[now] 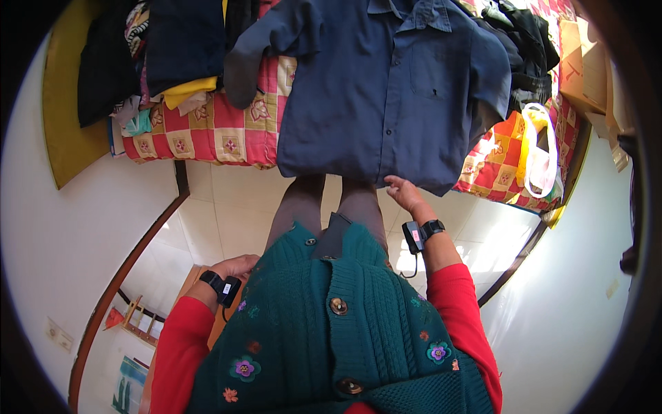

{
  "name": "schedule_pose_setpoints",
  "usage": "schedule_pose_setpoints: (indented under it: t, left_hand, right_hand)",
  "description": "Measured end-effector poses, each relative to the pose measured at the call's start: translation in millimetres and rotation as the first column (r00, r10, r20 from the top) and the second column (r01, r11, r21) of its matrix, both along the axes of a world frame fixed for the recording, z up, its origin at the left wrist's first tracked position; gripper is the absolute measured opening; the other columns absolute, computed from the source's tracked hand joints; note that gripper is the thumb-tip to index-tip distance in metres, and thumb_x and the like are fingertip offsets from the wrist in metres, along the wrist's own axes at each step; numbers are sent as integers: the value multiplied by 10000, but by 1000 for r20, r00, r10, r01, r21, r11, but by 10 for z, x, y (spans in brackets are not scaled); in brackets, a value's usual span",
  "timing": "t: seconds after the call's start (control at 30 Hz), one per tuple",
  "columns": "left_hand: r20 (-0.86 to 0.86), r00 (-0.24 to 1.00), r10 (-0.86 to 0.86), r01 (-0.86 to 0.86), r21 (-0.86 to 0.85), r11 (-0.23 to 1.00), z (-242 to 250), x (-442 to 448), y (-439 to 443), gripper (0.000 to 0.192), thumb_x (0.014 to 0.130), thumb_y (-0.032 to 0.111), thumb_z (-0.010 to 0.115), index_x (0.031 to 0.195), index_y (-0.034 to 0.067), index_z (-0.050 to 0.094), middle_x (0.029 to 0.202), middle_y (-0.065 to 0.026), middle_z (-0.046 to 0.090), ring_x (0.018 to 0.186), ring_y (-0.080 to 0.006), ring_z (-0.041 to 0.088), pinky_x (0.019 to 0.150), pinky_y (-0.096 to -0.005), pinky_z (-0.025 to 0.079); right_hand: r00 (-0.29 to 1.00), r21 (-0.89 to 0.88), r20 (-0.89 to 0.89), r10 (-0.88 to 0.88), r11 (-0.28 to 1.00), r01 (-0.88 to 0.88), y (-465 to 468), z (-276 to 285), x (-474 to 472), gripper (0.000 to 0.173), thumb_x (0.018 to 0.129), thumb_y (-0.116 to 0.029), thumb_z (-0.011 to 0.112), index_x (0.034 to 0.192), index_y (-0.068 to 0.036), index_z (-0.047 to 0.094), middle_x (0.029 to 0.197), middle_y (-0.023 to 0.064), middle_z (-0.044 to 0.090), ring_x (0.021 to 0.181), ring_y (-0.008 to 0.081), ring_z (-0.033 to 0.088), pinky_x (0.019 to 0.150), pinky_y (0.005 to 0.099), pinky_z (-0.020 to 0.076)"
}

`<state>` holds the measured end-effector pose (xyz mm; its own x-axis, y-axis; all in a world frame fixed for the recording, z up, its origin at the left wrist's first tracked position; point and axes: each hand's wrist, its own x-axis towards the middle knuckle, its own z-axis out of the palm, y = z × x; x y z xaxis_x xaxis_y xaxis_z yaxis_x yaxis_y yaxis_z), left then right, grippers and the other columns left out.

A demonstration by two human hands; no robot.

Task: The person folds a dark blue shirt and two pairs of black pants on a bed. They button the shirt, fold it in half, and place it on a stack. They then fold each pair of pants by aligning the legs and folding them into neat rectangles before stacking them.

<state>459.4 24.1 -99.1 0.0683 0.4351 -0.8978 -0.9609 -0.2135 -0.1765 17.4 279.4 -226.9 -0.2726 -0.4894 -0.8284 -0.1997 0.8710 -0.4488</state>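
A dark blue button-up shirt (341,98) with a collar and a chest pocket lies spread out before me. Its lower hem hangs over the near edge of a bed covered with a red-and-cream checked quilt (227,132). My right hand (406,194) is at that hem, just right of the button placket, with its fingers loosely bent and no cloth visibly pinched. Low by my left hip is my left hand (238,266), away from the shirt. The green cardigan hides its fingertips, so any grip there is out of sight.
Dark folded clothes (183,41) and a yellow garment (189,90) lie at the bed's left. To the right are black clothes (532,52), a yellow-and-white bag (538,150) and a cardboard box (582,67). White walls (558,290) flank the tiled floor (232,207).
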Motion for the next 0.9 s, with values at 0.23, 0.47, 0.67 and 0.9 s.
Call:
schedule_pose_setpoints:
  t: [0.23, 0.47, 0.67, 0.9]
  left_hand:
    - [-449, 803, 392, -596, -633, 495, -781, -1132, -1140, 415, 894, 200, 584, 1268, 76, 455, 1009, -26, 590, 828, -121, 570, 715, -255, 475]
    - [-480, 874, -77, -473, -876, 93, -1252, -2140, -2106, 727, 762, 99, 747, 1361, -14, 351, 1269, -193, 519, 1092, -261, 560, 938, -349, 455]
    - [-299, 945, -133, -290, -954, 82, -1603, -2290, -2281, 550, 724, 239, 765, 1141, -62, 569, 1109, -204, 652, 1011, -289, 631, 883, -348, 474]
    - [-363, 930, -58, -361, -932, 44, -1340, -2429, -2039, 377, 797, 228, 688, 1067, -31, 640, 1012, -177, 699, 908, -275, 668, 822, -357, 486]
  right_hand:
    - [780, -74, 105, -617, 777, 625, -20, 62, -682, 238, 907, -123, 582, 1107, -11, 645, 848, 61, 682, 709, 138, 652, 644, 261, 519]
    - [308, -205, 59, -949, 291, 935, 174, 277, -2042, 333, 962, -149, 530, 1269, -21, 510, 963, 89, 670, 759, 130, 656, 656, 236, 555]
    - [168, -376, -100, -981, 194, 906, 271, -1, -2557, 295, 894, -140, 599, 1169, -48, 544, 850, 46, 623, 644, 95, 590, 549, 202, 512]
    - [201, -5, -28, -979, 201, 980, 204, -231, -2508, 102, 897, -181, 627, 910, -93, 578, 747, -7, 578, 533, 93, 559, 504, 230, 522]
